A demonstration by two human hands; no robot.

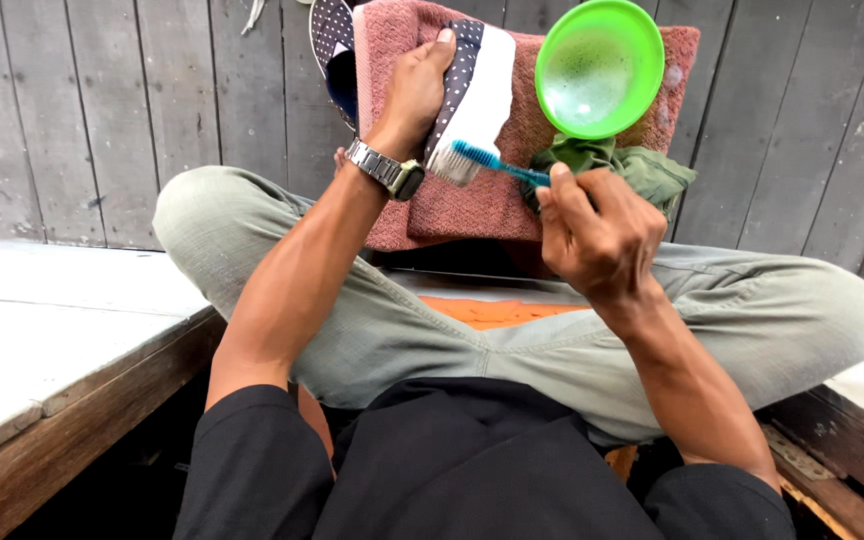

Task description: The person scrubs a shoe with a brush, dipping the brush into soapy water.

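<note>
My left hand (417, 85) grips a dark dotted shoe with a white sole (472, 90), holding it sole-side towards me over a pink towel (482, 205). My right hand (597, 235) holds a blue toothbrush (497, 162) whose white bristles press on the lower end of the sole. A second dotted shoe (330, 40) lies just left of my left hand, partly under the towel's edge. A wristwatch sits on my left wrist.
A green plastic bowl (599, 65) with soapy water rests on the towel at the right. A green cloth (642, 165) is bunched under it. I sit cross-legged on grey wooden planks (102, 100); a white raised board (42, 320) lies at my left.
</note>
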